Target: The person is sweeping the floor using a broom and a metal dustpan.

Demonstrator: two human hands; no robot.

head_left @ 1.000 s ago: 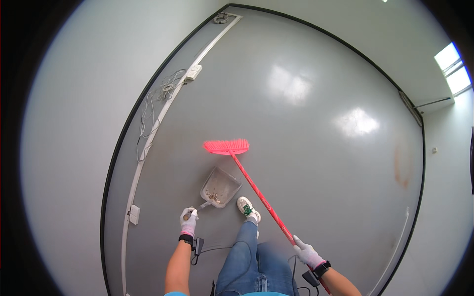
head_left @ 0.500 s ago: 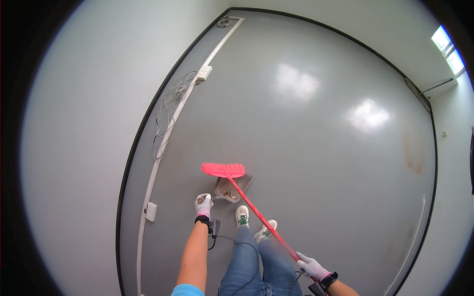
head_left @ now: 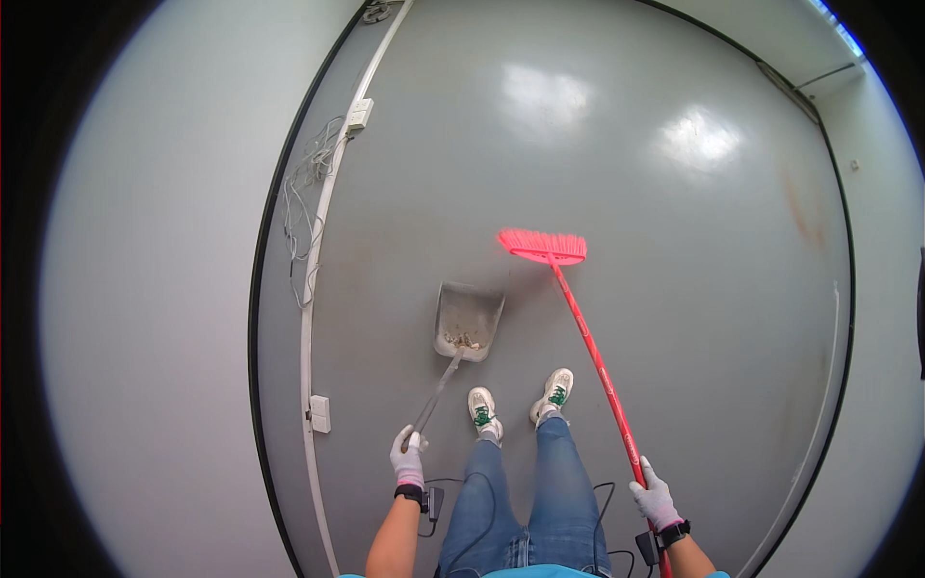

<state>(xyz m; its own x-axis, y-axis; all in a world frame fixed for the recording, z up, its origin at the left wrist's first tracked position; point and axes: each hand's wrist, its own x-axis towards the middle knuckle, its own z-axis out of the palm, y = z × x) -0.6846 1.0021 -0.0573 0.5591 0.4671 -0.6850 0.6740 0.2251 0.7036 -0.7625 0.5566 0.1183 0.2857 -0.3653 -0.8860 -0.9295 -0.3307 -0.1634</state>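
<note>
My left hand (head_left: 408,457), in a white glove, is closed round the handle end of a grey dustpan (head_left: 468,315). Bits of debris (head_left: 462,341) lie in the back of the pan, near its handle. In my gloved right hand (head_left: 655,495) is the red shaft of a broom (head_left: 599,362). Its pink-red bristle head (head_left: 544,246) is ahead and to the right of the pan, apart from it, with the bristles pointing away from me.
A white cable duct (head_left: 329,197) runs along the floor at the left, with socket boxes (head_left: 320,413) on it. Loose grey cables (head_left: 306,178) lie between duct and wall (head_left: 183,250). My shoes (head_left: 484,412) stand just behind the dustpan.
The broom head has moved away from over the dustpan, forward and to the right. The pan now shows whole, and its handle has swung into view from my left hand.
</note>
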